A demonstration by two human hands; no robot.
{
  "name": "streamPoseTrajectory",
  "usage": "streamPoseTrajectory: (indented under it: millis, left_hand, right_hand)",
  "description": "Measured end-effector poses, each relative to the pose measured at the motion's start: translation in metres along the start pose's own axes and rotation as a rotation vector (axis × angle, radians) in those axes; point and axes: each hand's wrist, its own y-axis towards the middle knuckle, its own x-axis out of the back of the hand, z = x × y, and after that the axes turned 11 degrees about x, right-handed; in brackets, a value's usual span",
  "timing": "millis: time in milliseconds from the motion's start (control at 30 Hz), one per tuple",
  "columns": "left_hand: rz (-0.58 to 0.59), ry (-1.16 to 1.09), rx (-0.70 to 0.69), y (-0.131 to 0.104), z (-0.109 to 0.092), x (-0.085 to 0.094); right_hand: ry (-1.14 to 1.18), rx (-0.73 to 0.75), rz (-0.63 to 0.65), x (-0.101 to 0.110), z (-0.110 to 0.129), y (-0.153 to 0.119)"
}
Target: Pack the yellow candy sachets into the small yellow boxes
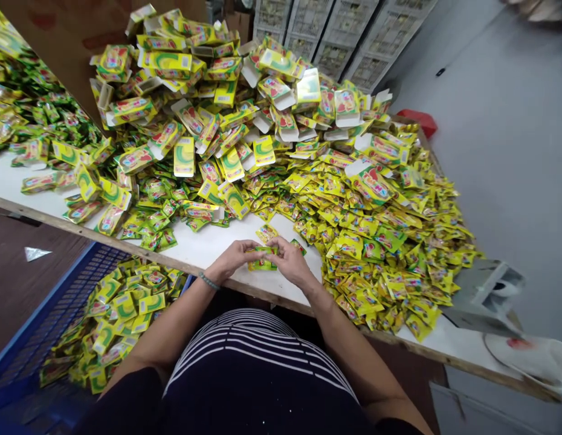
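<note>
My left hand [235, 258] and my right hand [290, 261] meet over the table's front edge, fingers closed on a small yellow-and-green box [264, 264]. Fingertips cover part of it, so I cannot tell whether its flap is closed. Just beyond lies a yellow sachet [266, 232], flat on the white tabletop [247, 229]. A green sachet [299, 246] shows partly behind my right hand. To the right spreads a large heap of yellow sachets [376, 266]. Green sachets [161, 217] lie to the left, near several small boxes.
A high pile of small cartons [194, 115], many with raised flaps, fills the table's back. Below left, a blue crate [18, 356] holds more boxes. A grey holder [484, 296] stands at the right end. White crates [335, 36] are stacked behind.
</note>
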Motion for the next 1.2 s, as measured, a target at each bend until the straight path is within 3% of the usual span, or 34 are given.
streamPoseTrajectory:
  millis: [167, 300, 400, 467, 533, 600, 633, 700, 767, 867, 1000, 1100, 1200]
  left_hand:
    - [0.012, 0.008, -0.03, 0.002, -0.002, 0.003]
    - [-0.016, 0.26, -0.123, 0.005, -0.008, 0.001]
    - [-0.007, 0.469, -0.231, -0.003, -0.023, 0.008]
    - [-0.185, 0.67, -0.349, -0.011, -0.039, 0.026]
    - [-0.566, 0.923, -0.443, -0.019, -0.058, 0.054]
    - [-0.852, 1.161, -0.425, -0.024, -0.074, 0.084]
    - [-0.904, 1.261, -0.4, -0.025, -0.079, 0.097]
    - [-0.87, 1.392, -0.352, -0.026, -0.083, 0.112]
    - [-0.765, 1.4, -0.343, -0.025, -0.08, 0.112]
    - [-0.64, 1.203, -0.374, -0.022, -0.065, 0.088]
    - [-0.412, 0.684, -0.316, -0.015, -0.035, 0.042]
    - [-0.276, 0.336, -0.266, -0.011, -0.015, 0.019]
    - [-0.249, 0.22, -0.233, -0.011, -0.002, 0.01]
  right_hand:
    - [0.326, -0.07, -0.14, -0.009, -0.008, 0.0]
    - [0.452, -0.183, -0.06, -0.015, -0.009, -0.004]
    - [0.448, -0.211, -0.139, -0.014, -0.011, -0.008]
    - [0.394, -0.201, -0.228, -0.01, -0.014, -0.012]
    - [0.273, -0.181, -0.279, -0.006, -0.017, -0.016]
    - [0.137, -0.137, -0.291, -0.005, -0.018, -0.02]
    - [0.083, -0.113, -0.286, -0.006, -0.017, -0.021]
    - [0.025, -0.076, -0.266, -0.008, -0.012, -0.021]
    - [0.007, -0.064, -0.263, -0.01, -0.004, -0.018]
    - [0.024, -0.04, -0.335, -0.003, 0.009, -0.006]
    - [-0.035, 0.018, -0.459, 0.013, 0.022, 0.015]
    - [-0.113, 0.03, -0.355, 0.021, 0.023, 0.022]
    - [-0.135, -0.004, -0.23, 0.023, 0.02, 0.019]
